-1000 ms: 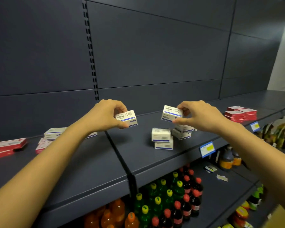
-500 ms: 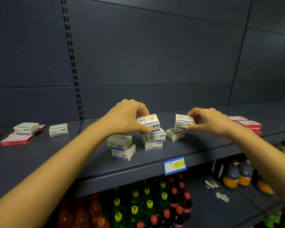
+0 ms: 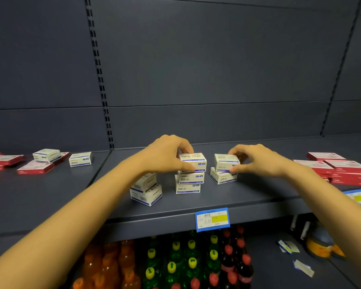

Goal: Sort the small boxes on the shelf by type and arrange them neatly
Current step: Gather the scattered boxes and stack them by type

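Observation:
Small white boxes with blue stripes stand in three stacks on the grey shelf (image 3: 50, 197). My left hand (image 3: 167, 155) pinches the top white box (image 3: 194, 161) of the middle stack (image 3: 189, 184), which is three high. My right hand (image 3: 256, 159) pinches another white box (image 3: 225, 162) resting on a lower box (image 3: 222, 178). A two-box stack (image 3: 145, 189) stands to the left, partly behind my left forearm. Two more white boxes (image 3: 47, 155) (image 3: 80, 159) lie at the far left among flat red boxes (image 3: 34, 168).
A pile of flat red boxes (image 3: 342, 170) sits at the shelf's right end. Blue price tags (image 3: 213, 219) hang on the shelf's front edge. Below stand bottles with orange, green and dark contents (image 3: 175, 263). The grey back wall rises behind.
Both hands have carried their white boxes from the air down onto the stacks: the left onto the middle stack, the right onto the single box beside it. My view has shifted left and closer.

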